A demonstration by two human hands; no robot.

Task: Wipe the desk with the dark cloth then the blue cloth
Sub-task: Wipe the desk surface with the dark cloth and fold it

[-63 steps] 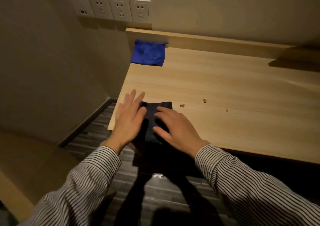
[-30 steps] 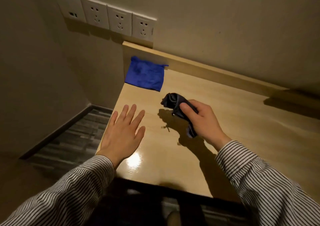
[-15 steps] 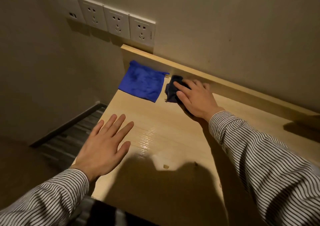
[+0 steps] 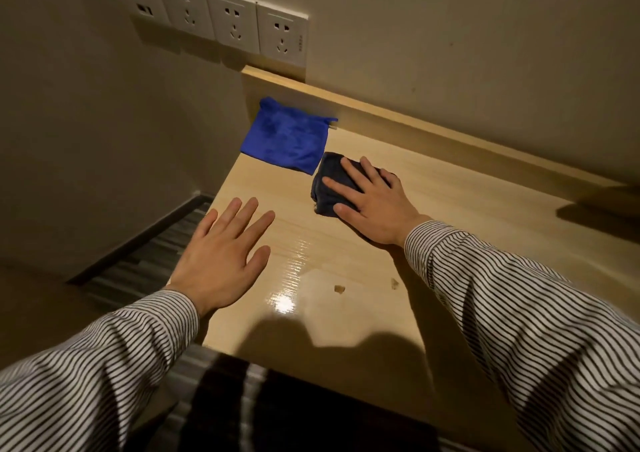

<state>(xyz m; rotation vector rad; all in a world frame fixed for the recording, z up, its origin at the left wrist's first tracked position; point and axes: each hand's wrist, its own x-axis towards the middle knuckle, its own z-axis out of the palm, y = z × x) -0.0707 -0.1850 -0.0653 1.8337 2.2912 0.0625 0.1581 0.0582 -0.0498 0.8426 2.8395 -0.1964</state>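
Note:
The dark cloth (image 4: 327,188) is bunched up on the light wooden desk (image 4: 346,268), right beside the blue cloth. My right hand (image 4: 372,206) presses flat on top of the dark cloth, covering most of it. The blue cloth (image 4: 285,135) lies spread flat in the desk's back left corner, against the raised back ledge. My left hand (image 4: 223,256) rests palm down with fingers spread at the desk's left edge, holding nothing.
A raised wooden ledge (image 4: 433,129) runs along the back of the desk. Several wall sockets (image 4: 235,26) sit above the corner. Two small crumbs (image 4: 339,289) lie on the desk near the front. The floor (image 4: 145,261) drops away past the left edge.
My right hand picked the dark cloth up from the front edge, carried it to the back ledge, and has now drawn it a little toward me. The left hand stayed flat.

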